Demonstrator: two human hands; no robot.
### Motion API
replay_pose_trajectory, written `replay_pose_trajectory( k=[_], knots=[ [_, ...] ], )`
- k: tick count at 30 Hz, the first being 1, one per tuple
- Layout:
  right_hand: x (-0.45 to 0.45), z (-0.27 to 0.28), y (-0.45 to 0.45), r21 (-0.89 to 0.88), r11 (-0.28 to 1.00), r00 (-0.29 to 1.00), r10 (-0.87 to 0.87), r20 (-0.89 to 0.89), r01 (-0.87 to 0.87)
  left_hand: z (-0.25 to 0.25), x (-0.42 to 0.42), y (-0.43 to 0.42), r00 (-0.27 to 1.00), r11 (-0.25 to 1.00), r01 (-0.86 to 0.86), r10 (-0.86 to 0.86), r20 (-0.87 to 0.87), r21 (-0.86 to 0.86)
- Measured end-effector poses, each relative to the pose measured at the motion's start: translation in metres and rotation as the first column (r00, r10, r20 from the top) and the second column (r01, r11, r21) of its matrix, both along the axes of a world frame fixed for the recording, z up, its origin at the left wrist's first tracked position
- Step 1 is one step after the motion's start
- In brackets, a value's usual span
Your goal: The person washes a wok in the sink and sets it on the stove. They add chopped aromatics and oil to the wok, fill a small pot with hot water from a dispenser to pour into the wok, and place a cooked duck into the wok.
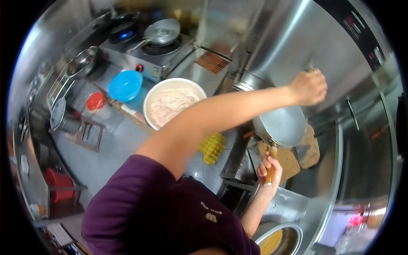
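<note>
My right hand [270, 169] is wrapped round the wooden handle of a metal pan [284, 127]. The pan is tilted, and its pale grey inside shows. Above the pan, my left hand [309, 88] is closed in a fist at the end of an outstretched arm; whatever it holds, if anything, is hidden. Beneath that forearm stands a large white bowl [172, 100] of pale, wet-looking food. Yellow-green pieces [212, 148] lie in a cluster on the steel counter, partly covered by the arm.
A blue basin [126, 86] and a red-lidded container [96, 102] stand left of the white bowl. Behind them, a gas stove [144, 63] has a lit burner and a lidded pan [162, 32]. A metal pot [284, 238] with yellowish contents sits at lower right, below wooden boards [309, 146].
</note>
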State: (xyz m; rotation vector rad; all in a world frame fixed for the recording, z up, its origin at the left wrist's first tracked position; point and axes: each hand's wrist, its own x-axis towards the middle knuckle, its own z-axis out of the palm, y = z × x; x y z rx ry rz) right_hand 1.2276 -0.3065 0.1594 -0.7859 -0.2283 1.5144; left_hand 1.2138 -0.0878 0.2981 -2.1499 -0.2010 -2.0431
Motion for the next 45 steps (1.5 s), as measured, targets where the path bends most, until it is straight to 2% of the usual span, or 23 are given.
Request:
replay_pose_trajectory(
  k=[8, 13, 20, 30, 45],
  knots=[
    [-0.004, 0.000, 0.002, 0.060, 0.998, 1.000, 0.023, 0.006, -0.023, -0.003, -0.002, -0.003, 0.999, 0.998, 0.042, -0.042, -0.004, -0.048],
    [-0.002, -0.002, 0.001, 0.084, 0.996, 0.999, 0.033, -0.002, -0.033, -0.004, -0.004, -0.005, 1.000, 1.000, 0.001, -0.001, -0.001, -0.019],
    [-0.002, -0.001, 0.000, 0.038, 0.999, 1.000, 0.012, -0.009, -0.012, -0.001, -0.009, -0.007, 1.000, 0.999, 0.024, -0.025, -0.017, -0.047],
    [-0.007, 0.009, -0.001, 0.019, 0.999, 0.999, -0.031, -0.012, 0.031, 0.001, -0.011, -0.004, 0.990, 0.997, 0.036, -0.046, -0.137, -0.071],
    [-0.009, 0.010, -0.002, 0.006, 0.998, 0.998, -0.057, 0.018, 0.057, 0.002, -0.011, -0.005, 0.988, 0.998, 0.011, -0.019, -0.154, -0.054]
  ],
)
